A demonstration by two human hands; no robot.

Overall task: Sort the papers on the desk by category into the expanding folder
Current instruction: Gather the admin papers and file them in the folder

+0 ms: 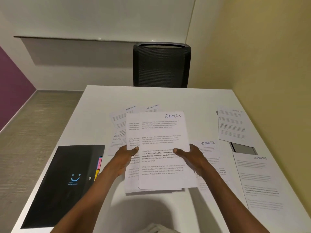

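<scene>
Two hands [124, 158] [193, 157] grip ADMIN stack [161, 148]; five SPORTS sheets [259, 179].

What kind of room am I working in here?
Probably a small office or meeting room: a white desk, a black mesh office chair behind it, and a wall-mounted board.

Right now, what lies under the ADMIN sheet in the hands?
Under the ADMIN sheet more printed sheets stick out at left; their headings are covered. Both hands grip the stack.
</scene>
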